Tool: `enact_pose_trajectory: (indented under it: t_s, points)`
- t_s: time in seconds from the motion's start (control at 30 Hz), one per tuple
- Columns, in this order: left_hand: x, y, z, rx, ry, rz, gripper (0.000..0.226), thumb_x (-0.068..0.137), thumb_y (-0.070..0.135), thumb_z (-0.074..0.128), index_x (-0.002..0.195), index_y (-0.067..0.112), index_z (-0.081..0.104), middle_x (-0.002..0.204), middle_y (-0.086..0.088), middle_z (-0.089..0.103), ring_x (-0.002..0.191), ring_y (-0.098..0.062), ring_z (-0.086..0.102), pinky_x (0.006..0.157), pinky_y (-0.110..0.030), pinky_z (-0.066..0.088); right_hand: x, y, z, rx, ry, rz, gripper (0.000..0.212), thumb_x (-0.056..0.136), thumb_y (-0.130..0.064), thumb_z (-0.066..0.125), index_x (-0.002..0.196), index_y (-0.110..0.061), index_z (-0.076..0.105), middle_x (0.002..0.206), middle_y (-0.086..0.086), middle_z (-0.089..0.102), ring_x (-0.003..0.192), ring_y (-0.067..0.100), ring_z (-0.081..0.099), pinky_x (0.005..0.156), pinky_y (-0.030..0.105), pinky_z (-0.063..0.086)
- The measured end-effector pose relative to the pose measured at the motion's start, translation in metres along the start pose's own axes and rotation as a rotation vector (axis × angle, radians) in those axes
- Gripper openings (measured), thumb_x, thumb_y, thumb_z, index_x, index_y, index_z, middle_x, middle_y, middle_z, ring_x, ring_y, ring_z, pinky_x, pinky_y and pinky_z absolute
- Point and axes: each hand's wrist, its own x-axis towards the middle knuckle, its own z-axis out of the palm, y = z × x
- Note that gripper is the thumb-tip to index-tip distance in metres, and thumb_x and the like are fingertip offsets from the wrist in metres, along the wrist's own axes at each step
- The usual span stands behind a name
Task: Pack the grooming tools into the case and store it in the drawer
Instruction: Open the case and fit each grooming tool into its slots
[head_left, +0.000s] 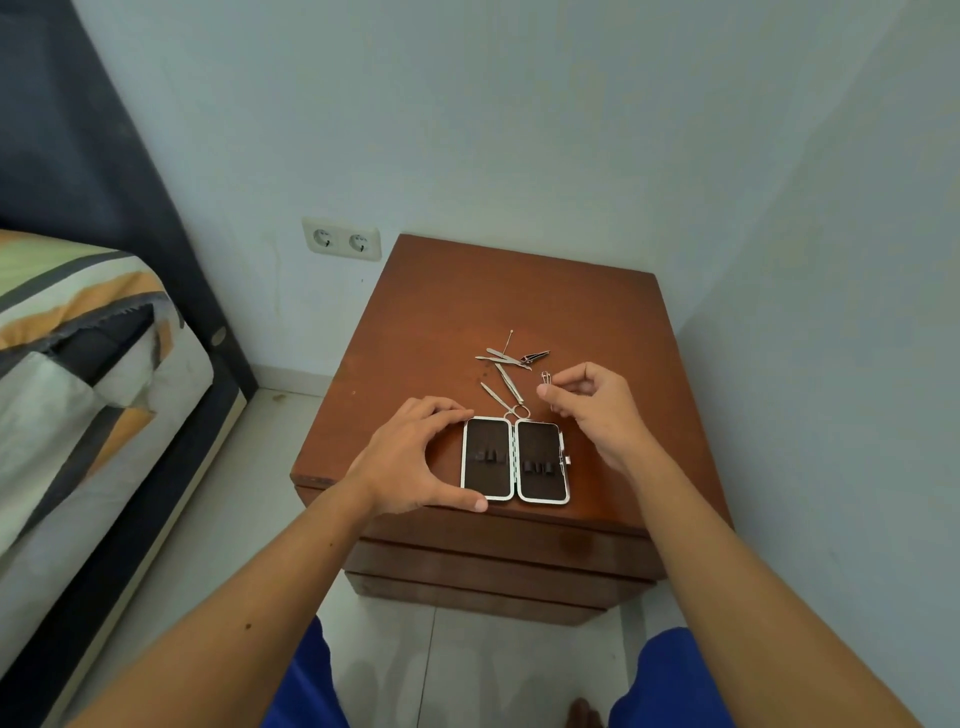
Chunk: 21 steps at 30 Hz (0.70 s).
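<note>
An open grooming case (514, 460) with a silver frame and dark lining lies flat near the front edge of a brown wooden nightstand (587, 312). Both halves show empty elastic loops. My left hand (415, 457) grips the case's left edge with thumb and fingers. My right hand (592, 405) hovers just right of the case and pinches a small metal tool (545, 378) between thumb and forefinger. Several loose metal tools lie behind the case: small scissors (504, 397) and a cluster with a nail clipper (511, 356).
The nightstand's drawer fronts (493, 566) are shut below the top. A bed (78, 364) with a patterned cover stands at left, with a dark headboard. A double wall socket (341, 242) sits behind. Walls close in at the back and right.
</note>
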Motion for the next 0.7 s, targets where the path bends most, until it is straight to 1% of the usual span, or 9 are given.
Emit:
enact_pose_trajectory:
  t_s: [0.07, 0.1, 0.13, 0.2, 0.23, 0.33, 0.4, 0.63, 0.7]
  points:
    - [0.000, 0.000, 0.000, 0.006, -0.001, -0.003, 0.114, 0.057, 0.091, 0.078, 0.153, 0.039, 0.046, 0.147, 0.025, 0.042, 0.133, 0.003, 0.034, 0.112, -0.035, 0.042, -0.006, -0.001, -0.002, 0.039, -0.071, -0.019, 0.034, 0.083, -0.008, 0.087, 0.111, -0.015, 0.070, 0.076, -0.002, 0.073, 0.069, 0.013, 0.065, 0.066, 0.024, 0.053]
    - [0.000, 0.000, 0.000, 0.010, -0.002, -0.005, 0.113, 0.057, 0.091, 0.079, 0.153, 0.039, 0.046, 0.147, 0.026, 0.042, 0.133, 0.003, 0.034, 0.112, -0.035, 0.042, -0.009, -0.001, -0.003, 0.023, -0.103, -0.032, 0.035, 0.083, -0.008, 0.087, 0.113, -0.016, 0.071, 0.073, -0.003, 0.072, 0.067, 0.012, 0.064, 0.064, 0.023, 0.053]
    - [0.000, 0.000, 0.000, 0.015, -0.001, -0.007, 0.113, 0.057, 0.091, 0.079, 0.152, 0.040, 0.046, 0.146, 0.027, 0.042, 0.133, 0.003, 0.034, 0.112, -0.036, 0.042, -0.010, 0.000, -0.003, -0.005, -0.128, -0.045, 0.033, 0.084, -0.010, 0.087, 0.112, -0.014, 0.072, 0.074, 0.001, 0.074, 0.065, 0.012, 0.064, 0.062, 0.022, 0.053]
    - [0.001, 0.000, 0.001, 0.023, 0.001, -0.012, 0.113, 0.056, 0.092, 0.078, 0.152, 0.041, 0.047, 0.146, 0.028, 0.042, 0.133, 0.003, 0.034, 0.112, -0.038, 0.043, -0.012, 0.001, -0.003, -0.063, -0.146, -0.058, 0.027, 0.083, -0.014, 0.088, 0.107, -0.012, 0.076, 0.083, 0.013, 0.078, 0.065, 0.013, 0.063, 0.061, 0.024, 0.052]
    - [0.001, 0.000, 0.000, 0.024, 0.001, -0.014, 0.113, 0.056, 0.092, 0.078, 0.152, 0.041, 0.047, 0.145, 0.028, 0.042, 0.132, 0.003, 0.034, 0.112, -0.038, 0.043, -0.013, 0.002, -0.002, -0.095, -0.147, -0.060, 0.025, 0.082, -0.017, 0.089, 0.104, -0.013, 0.078, 0.087, 0.016, 0.079, 0.065, 0.014, 0.064, 0.062, 0.025, 0.053]
    - [0.001, 0.001, 0.001, 0.024, 0.002, -0.014, 0.113, 0.056, 0.091, 0.079, 0.152, 0.041, 0.047, 0.143, 0.029, 0.041, 0.131, 0.004, 0.034, 0.111, -0.036, 0.042, -0.013, 0.008, -0.001, -0.235, -0.149, -0.081, 0.018, 0.079, -0.027, 0.091, 0.094, -0.024, 0.081, 0.082, 0.002, 0.080, 0.070, 0.013, 0.066, 0.070, 0.031, 0.056]
    - [0.001, 0.001, 0.001, 0.023, 0.002, -0.017, 0.113, 0.055, 0.092, 0.078, 0.151, 0.041, 0.047, 0.143, 0.030, 0.041, 0.131, 0.005, 0.034, 0.111, -0.036, 0.042, -0.014, 0.012, 0.001, -0.283, -0.162, -0.108, 0.016, 0.078, -0.031, 0.092, 0.089, -0.027, 0.081, 0.079, -0.003, 0.079, 0.071, 0.010, 0.065, 0.072, 0.031, 0.056]
    - [0.001, 0.002, 0.000, 0.032, 0.007, -0.017, 0.112, 0.055, 0.090, 0.080, 0.151, 0.041, 0.047, 0.139, 0.032, 0.039, 0.129, 0.007, 0.033, 0.109, -0.032, 0.041, -0.024, 0.015, 0.005, -0.400, -0.181, -0.175, 0.015, 0.078, -0.032, 0.092, 0.088, -0.032, 0.081, 0.079, -0.009, 0.077, 0.065, 0.003, 0.052, 0.064, 0.020, 0.044]
    - [0.001, 0.002, 0.000, 0.031, 0.009, -0.017, 0.112, 0.055, 0.091, 0.079, 0.150, 0.042, 0.048, 0.140, 0.032, 0.040, 0.129, 0.006, 0.034, 0.109, -0.034, 0.042, -0.030, 0.015, 0.005, -0.447, -0.198, -0.207, 0.016, 0.078, -0.032, 0.092, 0.088, -0.035, 0.080, 0.083, -0.010, 0.075, 0.068, 0.004, 0.052, 0.065, 0.020, 0.041]
